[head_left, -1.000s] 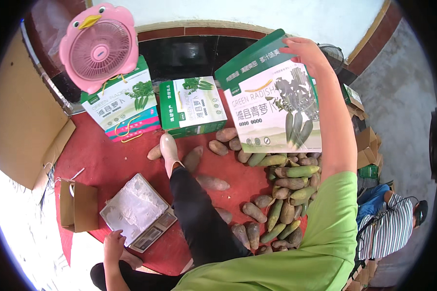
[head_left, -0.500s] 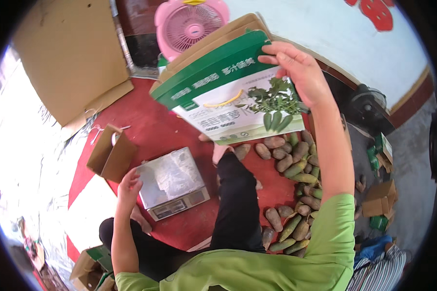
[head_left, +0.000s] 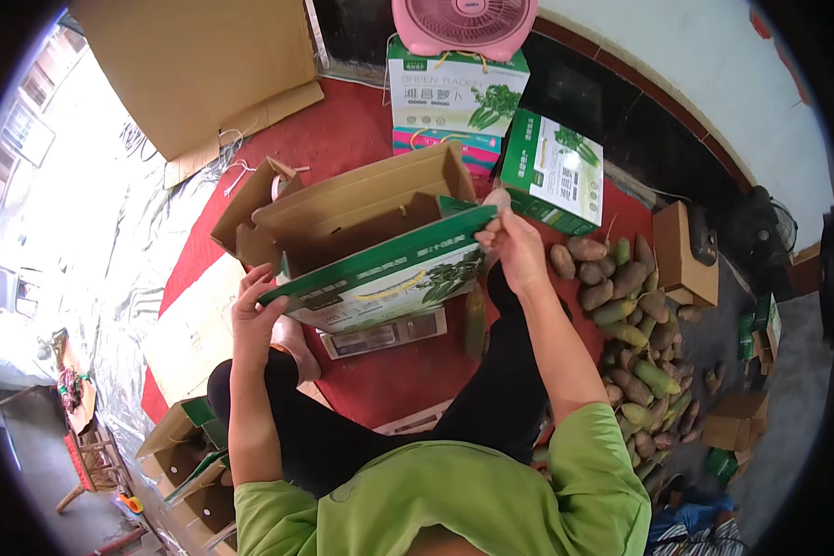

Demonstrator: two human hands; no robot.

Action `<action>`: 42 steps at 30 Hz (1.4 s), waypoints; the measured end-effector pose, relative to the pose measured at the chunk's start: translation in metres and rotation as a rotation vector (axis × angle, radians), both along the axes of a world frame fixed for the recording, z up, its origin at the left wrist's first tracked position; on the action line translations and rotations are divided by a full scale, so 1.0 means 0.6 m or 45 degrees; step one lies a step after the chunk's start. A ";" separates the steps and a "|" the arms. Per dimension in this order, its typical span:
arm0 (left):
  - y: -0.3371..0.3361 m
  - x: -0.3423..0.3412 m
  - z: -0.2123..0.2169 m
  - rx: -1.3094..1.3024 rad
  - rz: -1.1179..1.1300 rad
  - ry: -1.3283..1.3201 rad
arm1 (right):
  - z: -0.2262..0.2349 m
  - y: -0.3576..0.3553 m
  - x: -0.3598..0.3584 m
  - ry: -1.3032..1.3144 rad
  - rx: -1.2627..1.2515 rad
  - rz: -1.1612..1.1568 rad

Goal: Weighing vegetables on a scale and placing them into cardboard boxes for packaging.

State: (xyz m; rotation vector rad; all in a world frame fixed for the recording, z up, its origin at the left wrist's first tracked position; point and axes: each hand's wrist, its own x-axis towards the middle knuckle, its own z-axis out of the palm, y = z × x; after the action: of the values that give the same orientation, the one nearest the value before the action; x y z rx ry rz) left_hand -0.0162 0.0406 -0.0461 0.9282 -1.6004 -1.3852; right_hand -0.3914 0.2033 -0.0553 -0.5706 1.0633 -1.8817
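1. The green-and-white carton (head_left: 366, 301) is held up in front of the person, above the scale (head_left: 389, 335), with its open top showing brown cardboard inner walls.
2. The left hand (head_left: 255, 310) pinches the left end of the carton's green near flap, fingers bent; the right hand (head_left: 517, 248) pinches that flap's right end.
3. Beyond the carton's left end, a small brown box (head_left: 236, 221) stands open with a white roll (head_left: 278, 185) in it.
4. Farther off, a printed carton (head_left: 435, 93) sits on a pink-and-blue box (head_left: 417, 141) and bears a pink fan (head_left: 473, 23); right of these lies a closed green carton (head_left: 565, 176), its contents out of sight.
5. On the right, radishes (head_left: 653, 371) lie heaped beside a brown box (head_left: 684, 264).
6. At the near left, open cartons (head_left: 190, 491) with green flaps run past the picture's dark rim; what they hold is hard to make out.
7. The held carton hides most of the scale's plate, and its own bottom is out of view.
8. The fan's top is cut off, and a striped garment (head_left: 704, 539) at the near right shows only in part.
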 end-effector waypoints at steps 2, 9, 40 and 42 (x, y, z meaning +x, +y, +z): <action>0.011 -0.010 0.008 -0.196 -0.086 -0.262 | -0.018 0.027 -0.007 0.028 0.179 -0.124; 0.029 -0.027 0.039 -0.416 -0.206 -0.450 | 0.006 0.069 -0.019 0.209 0.467 -0.153; 0.071 -0.105 0.069 -1.431 -0.262 -1.126 | -0.167 0.393 -0.006 0.474 0.818 -0.703; 0.077 -0.116 0.066 -1.519 -0.243 -1.139 | -0.178 0.409 0.027 0.345 1.059 -0.554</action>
State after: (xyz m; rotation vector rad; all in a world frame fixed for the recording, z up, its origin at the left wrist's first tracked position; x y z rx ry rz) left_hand -0.0857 0.0868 -0.0068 0.6131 -2.6880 0.1605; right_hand -0.3753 0.4487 -0.1622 -0.0990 2.1215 -1.5110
